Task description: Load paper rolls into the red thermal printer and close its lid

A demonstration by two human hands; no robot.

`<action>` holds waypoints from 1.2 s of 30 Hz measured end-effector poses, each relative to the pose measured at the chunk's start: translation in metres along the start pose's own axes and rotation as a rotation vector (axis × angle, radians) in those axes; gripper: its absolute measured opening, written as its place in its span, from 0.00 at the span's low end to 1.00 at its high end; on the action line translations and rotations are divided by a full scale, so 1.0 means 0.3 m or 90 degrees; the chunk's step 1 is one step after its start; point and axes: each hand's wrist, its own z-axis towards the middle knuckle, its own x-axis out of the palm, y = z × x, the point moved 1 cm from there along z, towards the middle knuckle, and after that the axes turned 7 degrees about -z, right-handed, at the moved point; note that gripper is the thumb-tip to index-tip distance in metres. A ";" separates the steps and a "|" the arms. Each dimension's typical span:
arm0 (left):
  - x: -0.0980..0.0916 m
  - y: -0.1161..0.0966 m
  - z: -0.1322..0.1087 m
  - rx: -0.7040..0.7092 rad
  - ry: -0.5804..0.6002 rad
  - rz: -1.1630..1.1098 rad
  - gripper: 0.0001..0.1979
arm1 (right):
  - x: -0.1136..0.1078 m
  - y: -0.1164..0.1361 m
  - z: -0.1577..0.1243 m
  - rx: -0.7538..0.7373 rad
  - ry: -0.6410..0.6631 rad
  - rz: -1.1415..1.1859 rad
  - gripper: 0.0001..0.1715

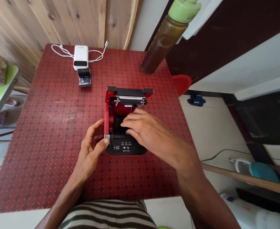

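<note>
A person seated or standing at a red diamond-patterned desk [46, 152] works with two bare hands on a small red-and-black printer [120, 147], which rests near the middle of the desktop with its lid [126, 91] raised and a roller [130, 101] exposed beneath. The left hand [91, 149] is partly closed about the printer's near left corner, thumb pressed on top and fingers along the side wall. The right hand [144, 127], fingers loosely bent, reaches over the open compartment [117, 122]; whether the fingertips grip anything cannot be seen. Toward the desk's far edge lie a white power bank [81, 56], a white cable [97, 59] behind it and a shiny black strip [84, 79] just in front. A brown bottle [163, 38] with a light green cap [184, 12] stands at the far right corner. Blue slippers [196, 100] lie on the floor at right.
</note>
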 end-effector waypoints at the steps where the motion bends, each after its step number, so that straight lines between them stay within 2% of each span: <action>1: 0.000 0.000 0.001 0.002 0.000 0.003 0.30 | 0.005 -0.006 0.012 -0.013 0.016 0.000 0.13; 6: 0.002 -0.008 0.004 -0.003 -0.001 0.007 0.30 | 0.001 -0.016 0.061 -0.001 0.080 -0.028 0.13; 14: -0.001 -0.009 -0.001 -0.001 -0.005 0.006 0.30 | -0.020 -0.028 0.043 -0.059 0.139 0.095 0.17; 20: 0.002 -0.012 0.002 -0.003 -0.003 0.020 0.30 | -0.034 -0.008 0.092 0.006 0.208 0.081 0.19; 25: 0.000 -0.012 0.003 0.001 -0.007 0.025 0.31 | -0.039 0.000 0.114 -0.007 0.247 0.132 0.19; 33: 0.003 -0.013 0.000 -0.008 -0.007 0.011 0.30 | 0.000 0.002 0.118 -0.014 0.186 0.094 0.19; 36: 0.005 -0.016 0.003 -0.011 -0.003 0.011 0.30 | -0.007 0.007 0.104 0.025 0.126 0.080 0.18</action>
